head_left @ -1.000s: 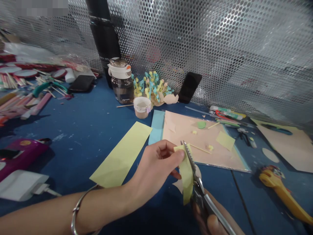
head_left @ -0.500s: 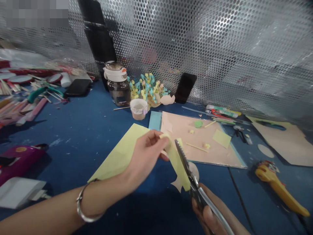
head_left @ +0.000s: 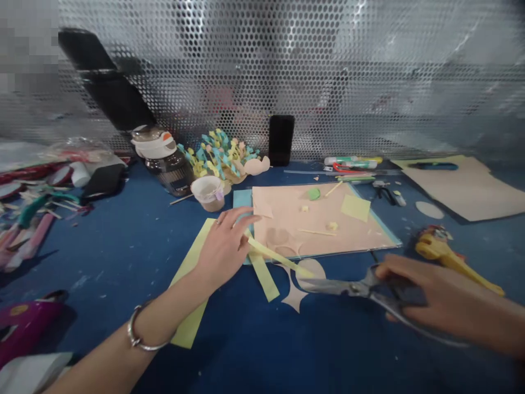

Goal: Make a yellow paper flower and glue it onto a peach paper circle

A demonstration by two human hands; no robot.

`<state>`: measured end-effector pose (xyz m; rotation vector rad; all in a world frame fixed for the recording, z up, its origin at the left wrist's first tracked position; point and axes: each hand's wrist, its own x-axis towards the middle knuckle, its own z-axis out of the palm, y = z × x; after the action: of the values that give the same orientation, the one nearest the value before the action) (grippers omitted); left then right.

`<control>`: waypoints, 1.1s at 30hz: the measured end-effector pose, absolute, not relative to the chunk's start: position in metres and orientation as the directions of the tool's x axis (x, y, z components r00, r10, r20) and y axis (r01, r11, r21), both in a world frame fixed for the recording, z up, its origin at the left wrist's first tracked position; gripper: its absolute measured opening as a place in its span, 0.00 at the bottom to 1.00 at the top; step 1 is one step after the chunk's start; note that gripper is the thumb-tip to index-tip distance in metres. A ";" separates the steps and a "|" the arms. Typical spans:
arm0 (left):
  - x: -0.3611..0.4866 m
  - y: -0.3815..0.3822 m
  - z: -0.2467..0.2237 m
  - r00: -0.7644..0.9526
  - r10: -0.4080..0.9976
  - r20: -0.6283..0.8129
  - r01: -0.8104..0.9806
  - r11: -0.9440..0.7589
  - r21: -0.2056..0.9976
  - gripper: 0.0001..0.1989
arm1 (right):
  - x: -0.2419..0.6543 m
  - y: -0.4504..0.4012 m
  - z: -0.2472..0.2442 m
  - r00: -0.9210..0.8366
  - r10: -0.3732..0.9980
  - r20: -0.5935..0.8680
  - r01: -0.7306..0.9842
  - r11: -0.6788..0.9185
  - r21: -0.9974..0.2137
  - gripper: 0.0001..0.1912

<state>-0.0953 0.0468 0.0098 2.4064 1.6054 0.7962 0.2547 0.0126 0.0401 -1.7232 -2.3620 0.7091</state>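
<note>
My left hand (head_left: 225, 241) is open with fingers stretched out and apart, over the left edge of a pink paper sheet (head_left: 283, 202). A narrow yellow paper strip (head_left: 279, 257) and a wider yellow strip (head_left: 264, 276) run out from beneath its fingers; whether they touch the hand is hard to tell. Under my left wrist lies a larger yellow sheet (head_left: 192, 323). At the right, my right hand (head_left: 422, 290) is closed around the handles of metal scissors (head_left: 359, 288). Their blades point left, by a round paper disc (head_left: 311, 273) and a star-shaped offcut (head_left: 294, 297).
Behind stand a white cup (head_left: 208, 192), a lidded jar (head_left: 170, 172), paper flowers (head_left: 217, 156) and a black phone (head_left: 281, 139) against a perforated metal panel. A yellow-handled tool (head_left: 451, 260) lies right. Markers (head_left: 353, 162) and a purple tool (head_left: 28, 323) lie about.
My right hand has moved right with the scissors, whose blades now point left. A narrow strip is now separate from the yellow piece. My left hand has loosened and its fingers have spread.
</note>
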 end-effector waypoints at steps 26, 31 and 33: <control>-0.075 0.029 0.010 0.291 0.950 -0.115 -0.085 0.145 0.986 0.07 | 0.236 0.038 0.039 -0.369 0.916 0.160 0.864 0.401 -0.303 0.11; -0.078 0.027 0.005 0.327 0.942 -0.072 -0.039 0.089 0.995 0.08 | 0.189 0.063 0.022 -0.472 0.861 0.191 0.806 0.509 -0.302 0.12; -0.079 0.026 0.005 0.326 0.943 -0.062 -0.008 0.068 0.998 0.08 | 0.181 0.071 0.015 -0.458 0.868 0.191 0.811 0.496 -0.310 0.11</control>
<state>-0.0789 0.0263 0.0047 1.2863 0.9801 0.9256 0.1810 0.0710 0.0150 -1.4097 -2.4224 0.2497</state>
